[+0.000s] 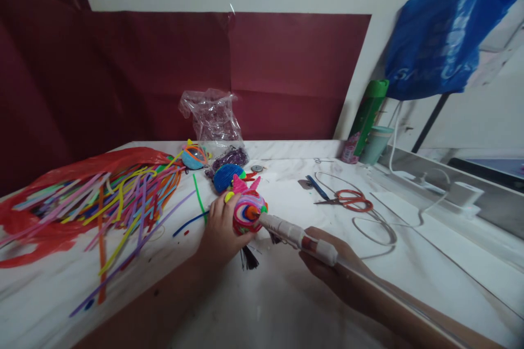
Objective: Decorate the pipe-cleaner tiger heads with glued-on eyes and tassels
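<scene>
My left hand (223, 224) is wrapped round the left side of a round multicoloured ball (248, 208) made of coiled pipe cleaners, with pink points on top. In my right hand (327, 256) is a white glue gun (292, 232), its nozzle pointing left at the orange centre of the ball. Whether the tip touches the ball is too small to tell. Dark bristles (249, 259) stick out below the ball. Just behind it lies a blue ball (228, 178).
Loose pipe cleaners (135, 196) spill from a red bag (102, 161) at left. Orange-handled scissors (354, 200), a blue cutter (317, 187) and a looping cable (388, 229) lie at right. Behind stand a clear plastic bag (215, 120), a green can (368, 114) and a cup (375, 145).
</scene>
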`<state>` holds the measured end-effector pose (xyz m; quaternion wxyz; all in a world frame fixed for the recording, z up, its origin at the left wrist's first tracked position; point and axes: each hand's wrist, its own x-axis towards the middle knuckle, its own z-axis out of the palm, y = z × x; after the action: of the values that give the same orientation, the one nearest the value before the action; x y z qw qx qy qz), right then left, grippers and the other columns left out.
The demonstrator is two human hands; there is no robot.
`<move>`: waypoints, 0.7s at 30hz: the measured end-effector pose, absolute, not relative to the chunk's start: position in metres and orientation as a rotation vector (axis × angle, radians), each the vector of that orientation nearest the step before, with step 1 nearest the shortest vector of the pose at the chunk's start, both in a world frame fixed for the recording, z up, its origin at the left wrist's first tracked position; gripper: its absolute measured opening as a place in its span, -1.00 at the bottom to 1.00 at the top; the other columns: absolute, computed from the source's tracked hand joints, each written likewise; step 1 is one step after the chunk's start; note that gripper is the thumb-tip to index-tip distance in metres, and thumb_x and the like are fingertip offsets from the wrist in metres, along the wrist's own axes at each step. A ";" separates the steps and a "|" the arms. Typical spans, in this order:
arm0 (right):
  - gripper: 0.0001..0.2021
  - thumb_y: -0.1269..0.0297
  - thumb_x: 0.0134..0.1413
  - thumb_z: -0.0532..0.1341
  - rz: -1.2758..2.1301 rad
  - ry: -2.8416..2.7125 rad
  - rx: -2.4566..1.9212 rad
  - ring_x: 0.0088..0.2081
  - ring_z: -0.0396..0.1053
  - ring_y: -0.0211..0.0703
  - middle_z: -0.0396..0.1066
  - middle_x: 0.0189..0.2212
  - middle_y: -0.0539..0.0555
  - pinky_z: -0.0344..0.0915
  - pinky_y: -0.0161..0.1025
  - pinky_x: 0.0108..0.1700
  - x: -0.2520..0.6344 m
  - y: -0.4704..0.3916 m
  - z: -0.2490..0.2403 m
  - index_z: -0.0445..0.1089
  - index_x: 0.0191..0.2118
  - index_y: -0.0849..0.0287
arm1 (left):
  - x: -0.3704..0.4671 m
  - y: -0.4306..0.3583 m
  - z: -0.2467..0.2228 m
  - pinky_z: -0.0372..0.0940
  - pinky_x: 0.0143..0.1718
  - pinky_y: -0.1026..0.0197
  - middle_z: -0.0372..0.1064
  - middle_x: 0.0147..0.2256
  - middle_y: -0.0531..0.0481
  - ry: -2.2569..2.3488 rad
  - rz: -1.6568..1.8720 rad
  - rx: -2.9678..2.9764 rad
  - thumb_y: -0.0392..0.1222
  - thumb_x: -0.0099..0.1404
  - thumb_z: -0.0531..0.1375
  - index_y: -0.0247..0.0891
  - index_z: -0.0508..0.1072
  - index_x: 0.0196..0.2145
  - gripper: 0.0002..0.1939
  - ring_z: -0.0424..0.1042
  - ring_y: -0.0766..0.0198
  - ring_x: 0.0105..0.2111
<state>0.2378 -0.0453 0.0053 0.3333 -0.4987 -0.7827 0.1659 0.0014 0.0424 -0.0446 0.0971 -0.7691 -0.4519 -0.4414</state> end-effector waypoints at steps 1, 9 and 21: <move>-0.82 0.27 0.08 0.05 0.445 -2.029 -1.318 -0.56 0.16 -0.29 0.20 -0.59 -0.03 0.15 -0.34 -0.53 0.237 -0.046 0.006 0.14 -0.51 0.13 | 0.001 0.043 -0.045 0.22 0.02 -0.15 0.22 0.03 -0.27 -1.335 -1.301 -2.279 0.01 -0.02 0.33 -0.23 0.19 0.12 -0.23 0.24 -0.12 0.05; -0.82 0.26 0.07 0.10 0.516 -1.963 -1.252 -0.58 0.11 -0.34 0.18 -0.61 -0.07 0.11 -0.39 -0.58 0.237 -0.045 0.000 0.14 -0.51 0.14 | -0.001 0.042 -0.043 0.23 0.02 -0.11 0.24 0.01 -0.28 -1.325 -1.242 -2.281 0.06 0.00 0.32 -0.26 0.19 0.12 -0.22 0.25 -0.11 0.04; -0.82 0.25 0.09 0.07 0.474 -1.975 -1.226 -0.58 0.12 -0.33 0.19 -0.59 -0.06 0.12 -0.37 -0.56 0.237 -0.046 0.000 0.15 -0.50 0.14 | -0.001 0.042 -0.043 0.23 0.02 -0.12 0.24 0.02 -0.27 -1.319 -1.234 -2.290 0.04 -0.01 0.32 -0.26 0.17 0.13 -0.20 0.25 -0.12 0.04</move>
<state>0.2375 -0.0461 0.0002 0.3752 -0.4791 -0.7716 0.1852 -0.0013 0.0418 -0.0430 0.1123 -0.7802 -0.4495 -0.4203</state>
